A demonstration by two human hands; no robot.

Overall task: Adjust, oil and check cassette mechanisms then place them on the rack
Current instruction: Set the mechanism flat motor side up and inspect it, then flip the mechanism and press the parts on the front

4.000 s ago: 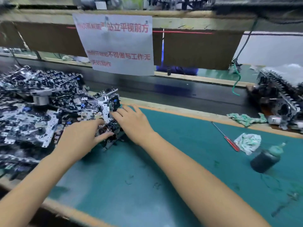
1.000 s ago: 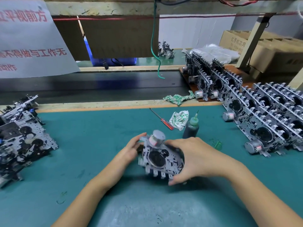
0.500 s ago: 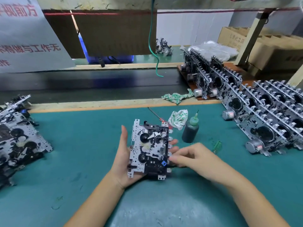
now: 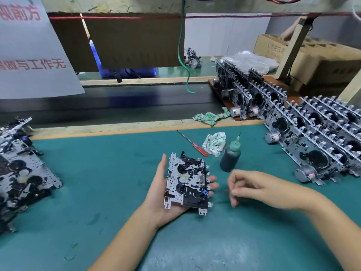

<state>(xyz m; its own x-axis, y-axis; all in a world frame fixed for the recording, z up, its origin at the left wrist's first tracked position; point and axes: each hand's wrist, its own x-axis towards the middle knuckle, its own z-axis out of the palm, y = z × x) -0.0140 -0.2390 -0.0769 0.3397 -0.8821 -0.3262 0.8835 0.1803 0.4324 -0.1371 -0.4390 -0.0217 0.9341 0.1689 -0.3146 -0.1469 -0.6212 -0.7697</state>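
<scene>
Head view (only one): left hand (image 4: 162,194) lies palm up, flat and open under one cassette mechanism (image 4: 186,182), reels side up, fingertips poking out past its right edge. It's cradled, not clamped. Right hand (image 4: 259,189) hangs just beside it, to the right, fingers loosely curled, thumb and forefinger near each other; can't tell if something thin is pinched there, too blurry. It isn't touching the mechanism.

On the green mat (image 4: 97,182): oil bottle (image 4: 230,157) upright just behind the right hand, red-handled screwdriver (image 4: 193,143) and a rag (image 4: 214,143) beyond it. Pile of undone units (image 4: 21,173) far left; filled rack (image 4: 320,141) on the right, well apart from the hands.

Step, I'd say: adjust/check stage w/ the unit face up, oil not yet picked up. Next move prob. calls for the right hand to take the screwdriver or bottle, left keeping the unit level so it doesn't slide off the palm.
</scene>
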